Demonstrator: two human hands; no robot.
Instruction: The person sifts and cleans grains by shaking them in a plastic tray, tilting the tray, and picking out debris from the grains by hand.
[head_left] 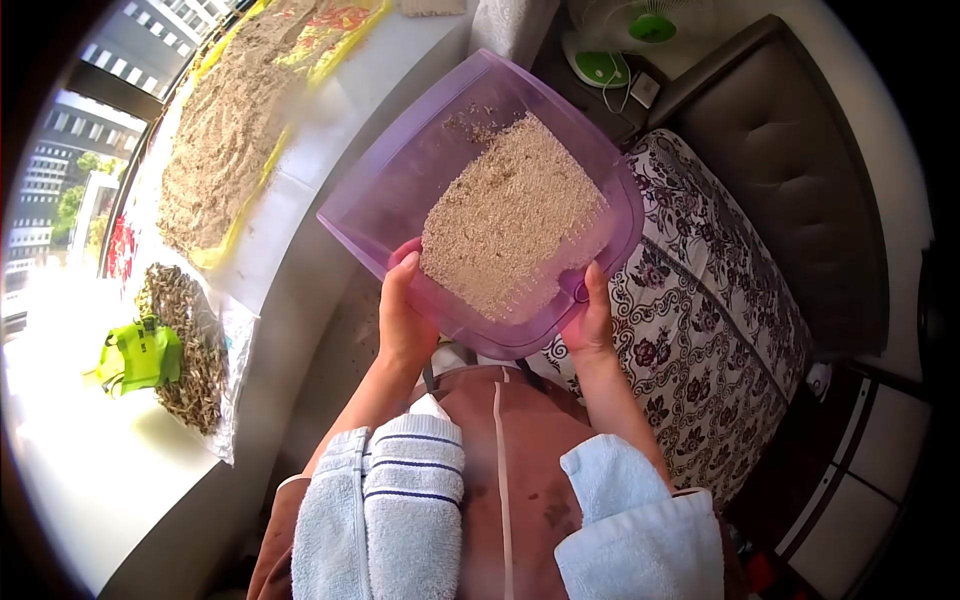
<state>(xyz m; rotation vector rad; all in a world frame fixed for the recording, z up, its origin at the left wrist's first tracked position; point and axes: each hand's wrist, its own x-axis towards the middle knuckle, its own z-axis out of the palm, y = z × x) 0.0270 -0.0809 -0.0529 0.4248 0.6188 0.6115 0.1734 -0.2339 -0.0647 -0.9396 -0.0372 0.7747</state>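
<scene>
A translucent purple tray [375, 195] is held out in front of my body, tilted, with a heap of beige granules [515, 205] in it. My left hand [405, 305] grips its near left edge, thumb on top of the rim. At the near right edge, beside a small round hole, my right hand [590, 315] holds the tray with its thumb up. The fingers of both hands are largely hidden under the plastic. Darker crumbs lie scattered near the tray's far side.
On the window sill [270, 225] at left, sandy material [225, 150] covers a yellow-edged sheet, near dried plant pieces [190, 345] and a bright green bag [140, 355]. A patterned bed [700, 330] with a dark headboard [790, 150] stands right; a fan [600, 68] is behind.
</scene>
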